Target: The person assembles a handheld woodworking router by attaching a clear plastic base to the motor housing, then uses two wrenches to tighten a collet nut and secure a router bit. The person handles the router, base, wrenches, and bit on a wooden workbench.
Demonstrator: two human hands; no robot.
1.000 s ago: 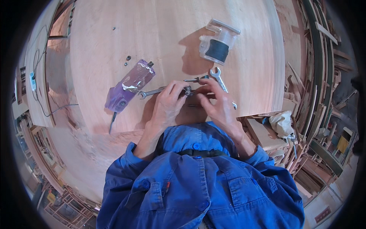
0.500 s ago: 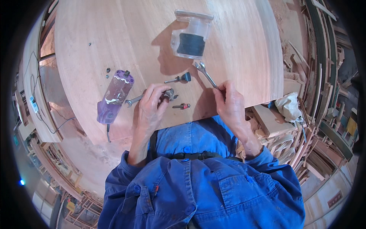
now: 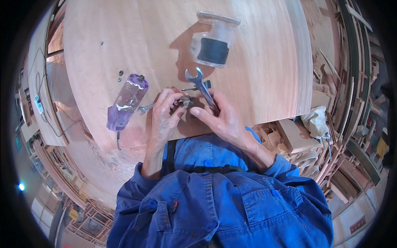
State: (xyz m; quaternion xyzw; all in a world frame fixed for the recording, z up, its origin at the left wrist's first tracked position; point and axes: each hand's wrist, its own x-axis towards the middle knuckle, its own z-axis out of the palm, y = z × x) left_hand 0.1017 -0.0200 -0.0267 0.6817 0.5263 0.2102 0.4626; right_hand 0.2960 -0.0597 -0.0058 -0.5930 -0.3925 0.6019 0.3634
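My left hand [image 3: 163,118] is closed, its thumb and fingers pinching a small metal cutter like a router bit [image 3: 187,101] above the table's near edge. Out from under that hand sticks the end of a second wrench [image 3: 146,108]; whether the hand grips it is hidden. My right hand [image 3: 223,120] is wrapped round an open-end wrench [image 3: 199,82], jaws pointing away from me, its thumb close to the cutter. Left of my hands lies a purple trim router motor [image 3: 128,99]. A small tool with a dark handle [image 3: 207,84] is partly covered by the right-hand wrench.
A clear plastic router base [image 3: 214,48] with a black panel stands farther back on the plywood tabletop [image 3: 264,82]. Small dark nuts [image 3: 120,73] lie beyond the motor, whose cord [image 3: 118,141] runs off the near edge. Wood offcuts and a cloth bag [image 3: 316,122] are at the right.
My right hand has moved left with its wrench, close to my left hand. It now hides the red-marked bit on the table. My left hand keeps its pinch on the cutter.
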